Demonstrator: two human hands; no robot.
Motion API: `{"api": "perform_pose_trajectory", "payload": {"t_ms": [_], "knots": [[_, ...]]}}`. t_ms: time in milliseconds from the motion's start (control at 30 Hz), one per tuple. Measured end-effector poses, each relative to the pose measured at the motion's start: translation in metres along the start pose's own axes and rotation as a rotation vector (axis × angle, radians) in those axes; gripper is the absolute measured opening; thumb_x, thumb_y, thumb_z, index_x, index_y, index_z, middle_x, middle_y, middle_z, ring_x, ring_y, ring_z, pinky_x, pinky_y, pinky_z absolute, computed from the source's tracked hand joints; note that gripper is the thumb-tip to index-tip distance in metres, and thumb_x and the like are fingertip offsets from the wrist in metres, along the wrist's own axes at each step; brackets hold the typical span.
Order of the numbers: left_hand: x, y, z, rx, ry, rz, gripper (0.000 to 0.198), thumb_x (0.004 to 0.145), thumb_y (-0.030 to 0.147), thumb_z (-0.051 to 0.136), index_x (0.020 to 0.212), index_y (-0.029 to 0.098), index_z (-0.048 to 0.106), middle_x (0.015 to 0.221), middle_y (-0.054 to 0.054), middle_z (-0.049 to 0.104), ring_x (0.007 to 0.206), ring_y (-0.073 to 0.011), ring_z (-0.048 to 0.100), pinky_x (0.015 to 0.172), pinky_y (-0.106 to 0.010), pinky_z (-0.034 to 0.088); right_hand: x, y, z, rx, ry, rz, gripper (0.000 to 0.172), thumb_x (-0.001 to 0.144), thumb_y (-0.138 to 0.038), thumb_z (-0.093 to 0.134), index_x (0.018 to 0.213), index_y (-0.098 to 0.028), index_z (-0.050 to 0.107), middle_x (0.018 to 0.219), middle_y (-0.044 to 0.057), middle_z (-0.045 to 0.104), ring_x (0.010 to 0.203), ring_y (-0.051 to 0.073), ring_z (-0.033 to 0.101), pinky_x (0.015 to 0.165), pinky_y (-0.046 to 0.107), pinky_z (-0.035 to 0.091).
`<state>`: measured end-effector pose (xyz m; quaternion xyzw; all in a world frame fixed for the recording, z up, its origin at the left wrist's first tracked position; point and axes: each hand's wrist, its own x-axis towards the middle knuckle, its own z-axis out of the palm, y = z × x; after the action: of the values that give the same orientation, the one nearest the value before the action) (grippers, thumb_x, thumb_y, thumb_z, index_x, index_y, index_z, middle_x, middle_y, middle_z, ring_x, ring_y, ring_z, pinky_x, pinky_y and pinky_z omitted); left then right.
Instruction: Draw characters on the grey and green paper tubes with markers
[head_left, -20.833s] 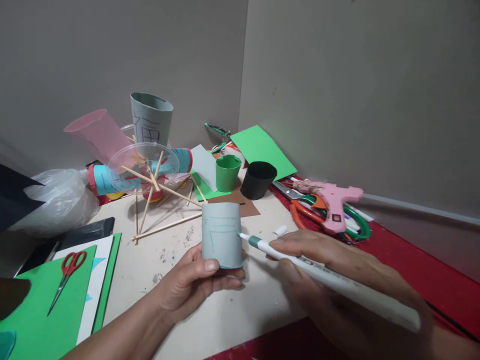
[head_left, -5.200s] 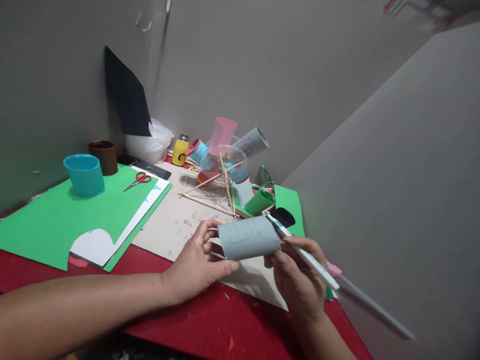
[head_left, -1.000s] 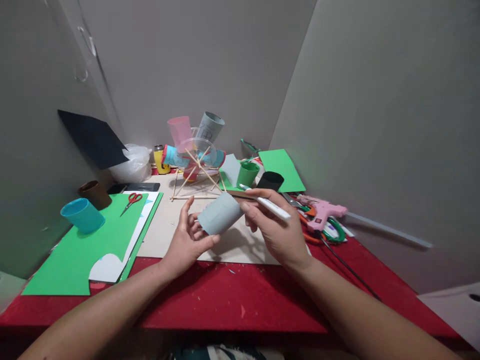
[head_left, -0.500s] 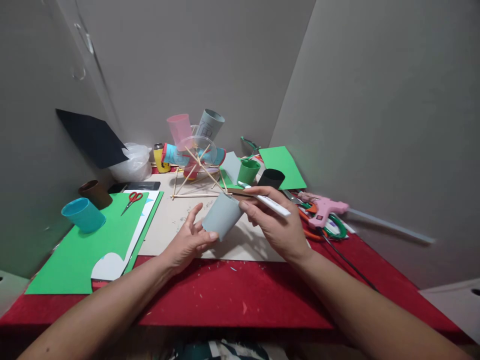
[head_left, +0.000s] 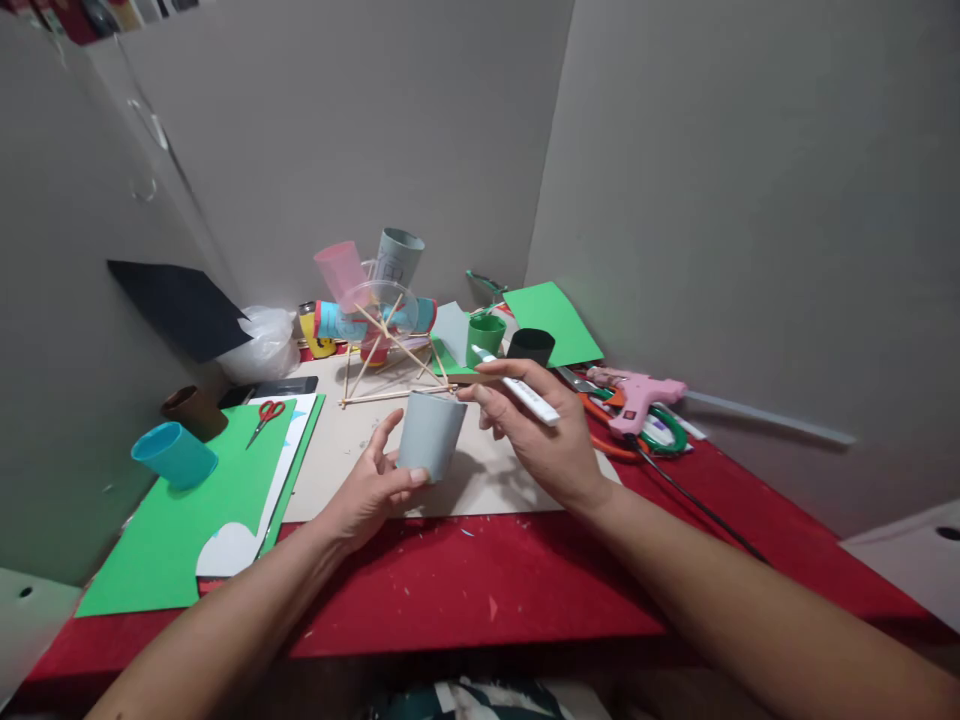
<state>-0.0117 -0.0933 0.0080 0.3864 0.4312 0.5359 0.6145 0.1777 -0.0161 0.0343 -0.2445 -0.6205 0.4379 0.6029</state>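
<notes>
A plain light grey paper cup [head_left: 432,432] is held near its base by my left hand [head_left: 369,490], thumb in front and fingers around the left side. It stands nearly upright above the pale board. My right hand [head_left: 547,430] grips a white marker pen [head_left: 531,398] whose tip points up and left, away from the cup. The right fingertips are close to the cup's upper right rim; whether they touch it I cannot tell. Behind the cup stands a wheel model of wooden sticks [head_left: 386,335], carrying pink, grey, and blue-and-red paper cups.
On the left, red-handled scissors [head_left: 268,415], a blue cup [head_left: 174,455] and a brown cup [head_left: 193,412] lie around the green sheet [head_left: 150,550]. A green cup [head_left: 486,338] and a black cup [head_left: 531,346] stand behind my right hand. A pink glue gun [head_left: 637,395] with its cord lies right.
My left hand has turned the grey cup from tilted to nearly upright. The right fingers have come slightly away from its rim, still holding the marker. The camera view has shifted somewhat.
</notes>
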Motion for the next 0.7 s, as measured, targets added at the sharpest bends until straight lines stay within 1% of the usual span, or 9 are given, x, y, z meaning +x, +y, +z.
{"api": "perform_pose_trajectory", "payload": {"t_ms": [100,167,333,467,600,700], "knots": [[0.000,0.005,-0.003,-0.100,-0.044,-0.011,0.098,0.069,0.029,0.086,0.152,0.023,0.036,0.117,-0.011,0.071,0.098,-0.0246,0.071,0.091,-0.036,0.052,0.004,0.000,-0.002,0.021,-0.005,-0.006,0.027,0.086,-0.044,0.072,0.100,-0.023,0.065,0.083,0.002,0.075,0.056,0.011,0.059,0.050,0.026,0.050],[-0.001,0.007,-0.005,-0.152,-0.075,-0.019,0.089,0.072,0.030,0.083,0.150,0.023,0.040,0.118,-0.011,0.071,0.103,-0.0257,0.070,0.096,-0.038,0.051,0.004,0.002,-0.002,0.019,-0.006,-0.014,0.025,0.086,-0.042,0.071,0.101,-0.023,0.065,0.082,0.002,0.075,0.058,0.011,0.061,0.051,0.026,0.050],[-0.002,0.008,-0.012,-0.213,-0.139,-0.060,0.086,0.076,0.033,0.079,0.150,0.020,0.038,0.114,-0.011,0.074,0.104,-0.0280,0.072,0.100,-0.040,0.051,0.002,0.002,-0.002,0.014,0.003,-0.050,0.020,0.088,-0.036,0.069,0.103,-0.022,0.067,0.084,0.003,0.076,0.063,0.013,0.064,0.054,0.026,0.051],[-0.002,0.009,-0.018,-0.266,-0.156,-0.100,0.080,0.074,0.038,0.079,0.141,0.011,0.045,0.114,-0.016,0.075,0.105,-0.0293,0.072,0.098,-0.037,0.053,0.000,0.001,-0.003,0.032,0.006,-0.083,0.021,0.091,-0.039,0.067,0.105,-0.023,0.066,0.087,0.003,0.077,0.063,0.013,0.064,0.055,0.027,0.051],[-0.002,0.013,-0.021,-0.343,-0.154,-0.146,0.075,0.072,0.044,0.078,0.131,0.006,0.051,0.111,-0.018,0.075,0.098,-0.0266,0.074,0.090,-0.031,0.057,-0.004,-0.010,-0.005,0.080,0.118,-0.161,0.027,0.097,-0.049,0.058,0.108,-0.026,0.063,0.090,0.003,0.078,0.059,0.013,0.064,0.054,0.029,0.052],[-0.002,0.017,-0.019,-0.396,-0.133,-0.152,0.074,0.071,0.045,0.077,0.127,0.004,0.052,0.106,-0.019,0.075,0.090,-0.0243,0.074,0.083,-0.029,0.059,-0.016,-0.025,-0.012,0.118,0.237,-0.272,0.024,0.099,-0.053,0.053,0.107,-0.031,0.058,0.086,0.001,0.078,0.059,0.015,0.064,0.057,0.031,0.054]]}}
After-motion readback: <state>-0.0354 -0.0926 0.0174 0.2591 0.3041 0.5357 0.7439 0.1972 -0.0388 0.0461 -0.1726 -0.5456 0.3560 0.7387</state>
